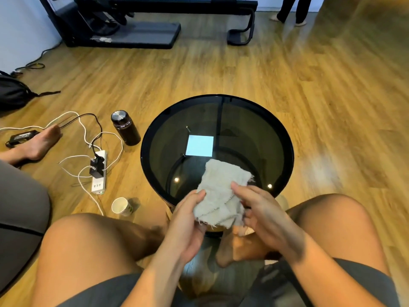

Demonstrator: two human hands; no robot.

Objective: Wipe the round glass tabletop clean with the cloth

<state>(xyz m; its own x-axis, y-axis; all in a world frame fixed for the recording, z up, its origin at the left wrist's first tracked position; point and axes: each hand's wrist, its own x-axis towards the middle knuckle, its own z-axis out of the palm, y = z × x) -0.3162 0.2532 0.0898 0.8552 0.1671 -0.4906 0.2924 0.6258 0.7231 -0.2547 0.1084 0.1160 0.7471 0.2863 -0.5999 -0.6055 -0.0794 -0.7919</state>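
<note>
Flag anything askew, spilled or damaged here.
No spill. The cloth, gripped by the left hand and right hand over the glass tabletop's near rim, is frayed, loose threads at its edges. White cables lie tangled around the power strip on the floor.

One round glass tabletop (254, 129) in the middle, and one cloth (221, 187), just the one. Two grips: a left grip (188, 218) and a right grip (263, 209). Over on the floor (309, 85) to the left we count one dark flask (125, 128), one paper cup (120, 206), one white power strip (99, 180), one black adapter brick (21, 136) and one black bag (11, 91) at the far left. One bare foot (42, 140) of a second person there too. Far right, one pair of standing legs (290, 9). In the glass, one bright square reflection (199, 145) and two small light spots (176, 179).
</note>
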